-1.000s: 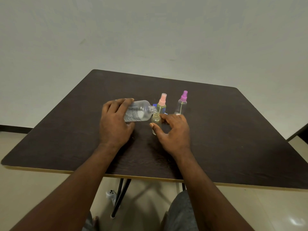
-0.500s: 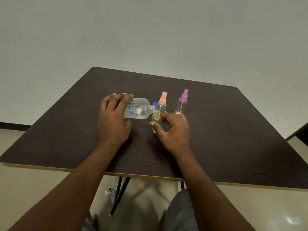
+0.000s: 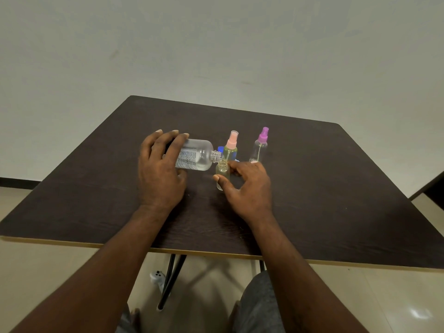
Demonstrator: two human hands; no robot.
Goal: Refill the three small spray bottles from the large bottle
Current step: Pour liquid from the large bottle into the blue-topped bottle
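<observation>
My right hand pinches the open small bottle upright on the worktop. Left hand grips the big bottle, now tipped slightly steeper, mouth over the neck. Stream probably running, too faint to confirm. Pink-top and purple-top bottles stay capped behind.

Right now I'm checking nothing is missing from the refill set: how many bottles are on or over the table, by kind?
Large clear bottle, tipped in the left hand: 1
Small bottle, top off, steadied by the right hand: 1
Small bottle with pink sprayer: 1
Small bottle with purple sprayer: 1
Total: 4 bottles
</observation>
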